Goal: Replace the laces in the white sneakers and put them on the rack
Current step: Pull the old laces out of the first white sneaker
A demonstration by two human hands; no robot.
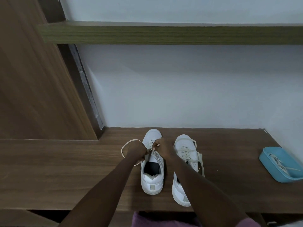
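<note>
Both sneakers stand side by side on the worktop [65, 169], toes toward the wall and heels toward you. That orientation puts the eyelets within reach of both hands.

Your left hand [136, 151] is curled around the lace [122, 150], whose slack loops out to the left onto the worktop. Your right hand [163, 149] pinches what appears to be the same lace at the upper eyelets of the open sneaker [152, 179]. Both grips are closed on the lace, apparently to hold tension while it is drawn across the tongue.

Judgement: lacing of this shoe is at its last rows, and no bow is visible.

The laced sneaker [184, 192], just beside it, carries a threaded lace with loose ends trailing down its right side, untied.

A blue tray [285, 178] sits well apart at the right edge with spare laces [278, 165] inside. You cannot tell from here whether those are the old set.

A shelf [164, 35] runs above, and neither shoe is on a rack yet.
</note>
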